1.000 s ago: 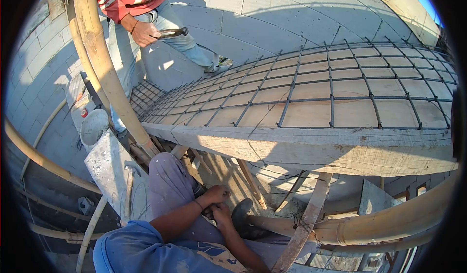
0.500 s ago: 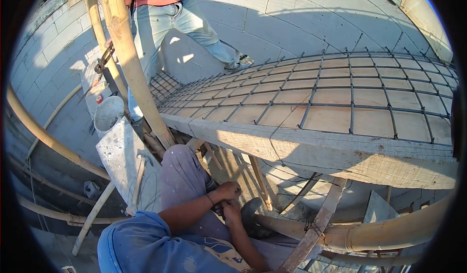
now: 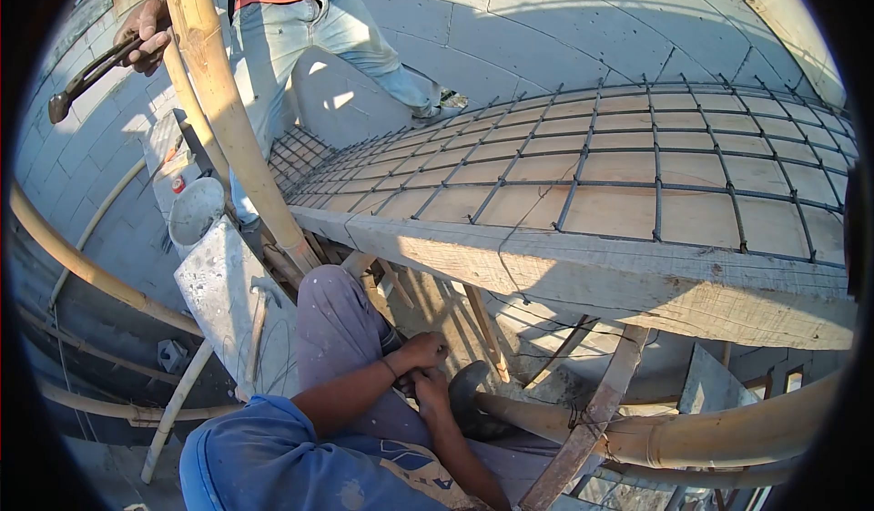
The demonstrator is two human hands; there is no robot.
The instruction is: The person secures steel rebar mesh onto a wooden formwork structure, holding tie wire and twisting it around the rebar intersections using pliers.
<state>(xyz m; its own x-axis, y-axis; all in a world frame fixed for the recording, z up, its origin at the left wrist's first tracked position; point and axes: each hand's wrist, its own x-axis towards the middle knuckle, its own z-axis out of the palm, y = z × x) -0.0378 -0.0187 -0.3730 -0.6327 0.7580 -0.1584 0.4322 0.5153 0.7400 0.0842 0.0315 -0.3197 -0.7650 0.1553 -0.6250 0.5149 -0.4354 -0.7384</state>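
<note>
My left hand (image 3: 424, 351) is closed in a loose fist above my lap, beside my raised knee (image 3: 332, 301). Just below it and touching it, my right hand (image 3: 431, 391) is closed too. Whatever lies between the fingers is too small and shaded to make out. A dark shoe (image 3: 469, 388) shows right of the hands. Beyond the knee, a rebar grid (image 3: 583, 160) lies over wooden boards, edged by a thick timber beam (image 3: 564, 270) with a thin wire hanging over it.
A co-worker (image 3: 309, 28) stands at the upper left, pincers (image 3: 91, 78) in one hand. Bamboo poles (image 3: 214, 101) rise at the left. A hammer (image 3: 258, 320) lies on a splattered board (image 3: 218, 283) near a bucket (image 3: 196, 210). A wooden brace (image 3: 592, 420) crosses a bamboo pole.
The co-worker's hand with the pincers has swung out left, past the bamboo pole. The view has shifted somewhat. My hands stay together above my lap.
</note>
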